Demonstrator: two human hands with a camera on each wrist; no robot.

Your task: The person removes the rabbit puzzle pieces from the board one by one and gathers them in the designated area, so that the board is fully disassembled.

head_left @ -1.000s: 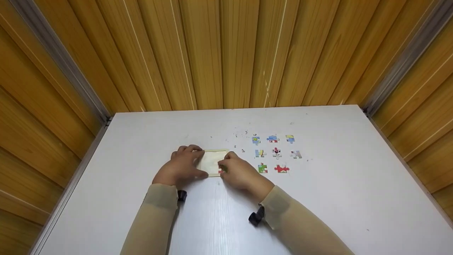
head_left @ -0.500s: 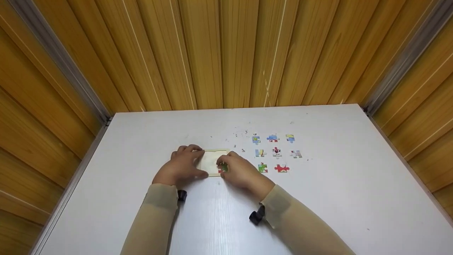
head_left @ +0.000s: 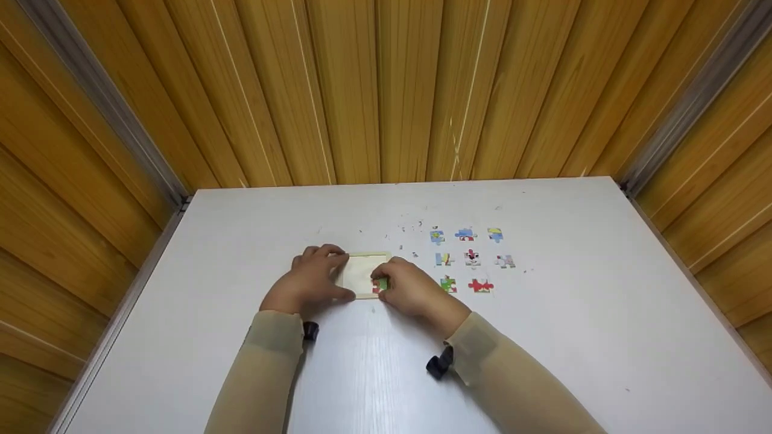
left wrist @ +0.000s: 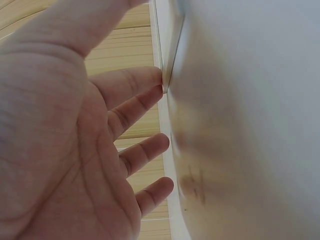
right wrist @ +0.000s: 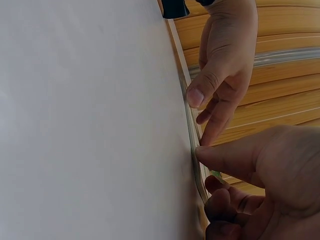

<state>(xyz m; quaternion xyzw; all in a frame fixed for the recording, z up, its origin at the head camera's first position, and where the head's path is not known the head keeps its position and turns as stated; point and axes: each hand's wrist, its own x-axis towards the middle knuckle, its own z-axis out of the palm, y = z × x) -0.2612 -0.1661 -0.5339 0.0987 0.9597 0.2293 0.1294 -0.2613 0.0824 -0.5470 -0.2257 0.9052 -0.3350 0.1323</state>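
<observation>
A shallow square wooden puzzle tray [head_left: 360,271] with a pale base lies on the white table. My left hand [head_left: 310,278] rests at its left side, thumb at the near corner and index finger at the far one. Those fingers are fairly straight in the left wrist view, where the hand [left wrist: 75,145] touches the tray edge [left wrist: 173,50]. With thumb and fingers bent, my right hand [head_left: 413,289] holds a red and green puzzle piece [head_left: 380,286] in the tray's near right corner. The right fingers partly cover the piece and the tray's right edge.
Several loose puzzle pieces lie in rows right of the tray, among them a red piece [head_left: 480,286], a green piece [head_left: 448,284] and a blue piece [head_left: 437,236]. Small dark specks dot the table [head_left: 271,220]. Wood-patterned walls [head_left: 350,90] enclose it.
My right fingers have shifted slightly at the tray's near right corner, and more of the red and green piece shows there. The left hand and the loose pieces stay put.
</observation>
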